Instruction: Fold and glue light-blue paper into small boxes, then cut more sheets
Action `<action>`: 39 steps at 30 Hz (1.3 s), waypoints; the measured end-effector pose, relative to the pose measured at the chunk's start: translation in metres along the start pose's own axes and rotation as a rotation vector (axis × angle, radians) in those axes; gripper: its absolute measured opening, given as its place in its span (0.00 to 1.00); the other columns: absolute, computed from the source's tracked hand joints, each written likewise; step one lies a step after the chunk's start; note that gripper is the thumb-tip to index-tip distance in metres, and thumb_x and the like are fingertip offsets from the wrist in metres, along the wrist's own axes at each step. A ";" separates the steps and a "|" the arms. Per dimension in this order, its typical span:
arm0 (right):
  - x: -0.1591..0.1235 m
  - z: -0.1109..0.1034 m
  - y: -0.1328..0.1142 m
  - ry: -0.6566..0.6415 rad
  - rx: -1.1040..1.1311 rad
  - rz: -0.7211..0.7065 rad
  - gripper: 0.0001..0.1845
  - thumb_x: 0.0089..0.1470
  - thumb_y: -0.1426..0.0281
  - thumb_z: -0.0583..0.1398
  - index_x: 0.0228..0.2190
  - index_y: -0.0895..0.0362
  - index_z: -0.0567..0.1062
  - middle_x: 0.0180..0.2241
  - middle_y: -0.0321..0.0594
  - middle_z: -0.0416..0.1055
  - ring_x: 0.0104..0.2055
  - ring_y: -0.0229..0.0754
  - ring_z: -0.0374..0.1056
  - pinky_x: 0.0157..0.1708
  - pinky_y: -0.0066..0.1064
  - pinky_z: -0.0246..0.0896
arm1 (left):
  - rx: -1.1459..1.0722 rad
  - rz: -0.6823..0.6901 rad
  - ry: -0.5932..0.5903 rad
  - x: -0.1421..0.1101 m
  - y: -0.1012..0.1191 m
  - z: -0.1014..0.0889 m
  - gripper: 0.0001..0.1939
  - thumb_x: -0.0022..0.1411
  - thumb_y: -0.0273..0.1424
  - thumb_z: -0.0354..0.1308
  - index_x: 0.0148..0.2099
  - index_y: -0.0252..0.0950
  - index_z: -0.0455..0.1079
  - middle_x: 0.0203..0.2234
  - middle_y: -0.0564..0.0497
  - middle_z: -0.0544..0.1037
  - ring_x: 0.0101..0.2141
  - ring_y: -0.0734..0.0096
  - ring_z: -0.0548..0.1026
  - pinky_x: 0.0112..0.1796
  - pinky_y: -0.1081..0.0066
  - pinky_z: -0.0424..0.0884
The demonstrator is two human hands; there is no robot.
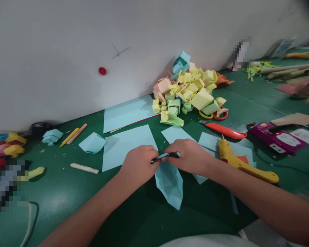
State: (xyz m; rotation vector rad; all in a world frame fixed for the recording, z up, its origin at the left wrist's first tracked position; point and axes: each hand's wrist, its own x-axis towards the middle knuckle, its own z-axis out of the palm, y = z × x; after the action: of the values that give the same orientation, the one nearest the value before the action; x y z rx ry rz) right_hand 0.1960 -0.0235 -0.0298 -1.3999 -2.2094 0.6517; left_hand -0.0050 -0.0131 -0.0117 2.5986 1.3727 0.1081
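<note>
A paper-craft workspace fills a green tabletop (56, 195) along a white wall (67, 51), where a heap of folded multicolored paper (190, 89) and flat light-blue sheets (130, 113) share space with a yellow hot-glue gun (224, 151), red utility knife (226, 131) and purple power strip (275, 137).

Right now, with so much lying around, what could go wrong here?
The right forearm is close to the yellow glue gun; if that's hot, it might burn skin. The red-handled cutter lies beyond the right hand, so a careless reach could nick a finger. The left hand and right pinch the folded blue paper, which might tear.
</note>
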 end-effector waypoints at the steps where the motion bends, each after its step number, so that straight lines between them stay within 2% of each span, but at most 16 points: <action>1: 0.000 -0.001 -0.001 -0.004 -0.013 -0.013 0.07 0.57 0.68 0.63 0.27 0.52 0.79 0.30 0.37 0.78 0.35 0.44 0.71 0.32 0.31 0.54 | -0.009 -0.005 -0.003 0.000 0.000 -0.001 0.14 0.64 0.28 0.59 0.25 0.36 0.67 0.26 0.53 0.74 0.32 0.67 0.73 0.28 0.69 0.55; 4: -0.001 -0.002 -0.002 -0.033 -0.054 -0.033 0.07 0.56 0.68 0.63 0.26 0.53 0.77 0.28 0.37 0.75 0.34 0.42 0.69 0.31 0.30 0.52 | -0.048 -0.019 -0.014 0.002 -0.001 -0.002 0.16 0.64 0.30 0.60 0.24 0.36 0.64 0.25 0.53 0.72 0.31 0.68 0.72 0.28 0.69 0.56; 7: 0.000 0.000 -0.001 -0.056 -0.103 0.009 0.06 0.54 0.70 0.62 0.25 0.54 0.73 0.27 0.36 0.72 0.30 0.40 0.65 0.28 0.30 0.48 | -0.088 -0.023 -0.014 0.003 0.000 -0.002 0.16 0.65 0.31 0.60 0.25 0.37 0.64 0.26 0.54 0.72 0.30 0.69 0.71 0.29 0.70 0.57; 11: 0.002 0.002 -0.001 -0.074 -0.105 0.038 0.04 0.51 0.74 0.60 0.26 0.54 0.72 0.28 0.35 0.73 0.31 0.40 0.65 0.28 0.30 0.46 | -0.109 -0.034 0.038 0.001 0.003 0.003 0.07 0.62 0.26 0.60 0.31 0.38 0.67 0.30 0.55 0.73 0.31 0.69 0.71 0.29 0.70 0.59; 14: 0.001 0.003 -0.002 -0.072 -0.040 0.072 0.06 0.50 0.75 0.60 0.32 0.53 0.73 0.30 0.35 0.76 0.32 0.41 0.68 0.28 0.29 0.48 | -0.121 -0.023 0.071 0.000 0.004 0.008 0.07 0.58 0.22 0.58 0.35 0.39 0.67 0.33 0.55 0.73 0.32 0.69 0.71 0.29 0.71 0.61; 17: -0.001 0.004 -0.002 -0.057 -0.004 0.079 0.10 0.48 0.77 0.59 0.34 0.52 0.72 0.31 0.34 0.76 0.32 0.41 0.69 0.28 0.29 0.48 | -0.179 0.036 0.077 0.001 0.002 0.010 0.10 0.56 0.18 0.55 0.34 0.40 0.67 0.35 0.54 0.73 0.34 0.68 0.72 0.31 0.71 0.64; 20: -0.001 0.005 -0.001 -0.050 -0.036 0.056 0.09 0.48 0.77 0.59 0.32 0.52 0.71 0.30 0.35 0.75 0.31 0.41 0.68 0.28 0.29 0.48 | -0.281 0.139 0.074 0.002 -0.002 0.007 0.13 0.55 0.16 0.52 0.36 0.40 0.67 0.39 0.52 0.74 0.39 0.67 0.74 0.36 0.71 0.67; 25: -0.002 0.003 -0.001 -0.059 -0.050 0.032 0.09 0.47 0.78 0.58 0.30 0.52 0.72 0.29 0.35 0.76 0.32 0.42 0.67 0.29 0.30 0.48 | -0.424 0.247 0.001 -0.002 -0.003 -0.003 0.12 0.56 0.18 0.54 0.40 0.39 0.68 0.40 0.51 0.75 0.40 0.67 0.74 0.41 0.71 0.70; 27: -0.001 0.002 -0.001 -0.082 -0.021 0.017 0.10 0.46 0.79 0.58 0.29 0.52 0.73 0.29 0.34 0.76 0.32 0.41 0.67 0.29 0.29 0.48 | -0.427 0.219 -0.010 -0.003 -0.001 -0.004 0.08 0.60 0.22 0.55 0.40 0.39 0.69 0.39 0.52 0.76 0.39 0.67 0.74 0.40 0.70 0.69; 29: -0.001 0.001 -0.002 -0.094 0.007 0.029 0.10 0.46 0.79 0.59 0.30 0.52 0.74 0.29 0.34 0.77 0.31 0.41 0.68 0.28 0.29 0.48 | -0.384 0.131 -0.013 -0.004 0.002 -0.003 0.03 0.62 0.27 0.57 0.38 0.40 0.68 0.36 0.53 0.76 0.36 0.66 0.75 0.36 0.69 0.68; 32: 0.000 0.000 -0.001 -0.096 0.036 0.061 0.11 0.46 0.79 0.59 0.31 0.52 0.74 0.29 0.34 0.77 0.31 0.41 0.68 0.28 0.29 0.49 | -0.329 0.004 -0.026 -0.002 0.005 0.002 0.03 0.63 0.31 0.60 0.39 0.40 0.68 0.34 0.54 0.77 0.33 0.66 0.74 0.31 0.69 0.66; 36: 0.000 -0.001 0.001 -0.082 0.061 0.023 0.11 0.46 0.79 0.59 0.31 0.52 0.74 0.30 0.34 0.76 0.31 0.40 0.68 0.29 0.28 0.51 | -0.363 -0.010 -0.048 0.000 0.004 0.005 0.04 0.66 0.32 0.58 0.44 0.41 0.70 0.37 0.53 0.79 0.36 0.65 0.76 0.33 0.69 0.67; 39: -0.002 -0.003 0.001 -0.081 0.087 -0.023 0.12 0.46 0.79 0.59 0.33 0.52 0.74 0.30 0.33 0.75 0.31 0.39 0.67 0.29 0.28 0.53 | -0.316 -0.004 -0.041 0.002 0.002 0.005 0.04 0.65 0.30 0.58 0.43 0.40 0.72 0.36 0.52 0.79 0.36 0.64 0.77 0.34 0.69 0.67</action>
State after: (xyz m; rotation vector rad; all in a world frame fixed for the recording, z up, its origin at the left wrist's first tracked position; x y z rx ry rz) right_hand 0.1988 -0.0246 -0.0285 -1.3245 -2.2269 0.7998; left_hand -0.0021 -0.0134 -0.0163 2.3243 1.2337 0.2481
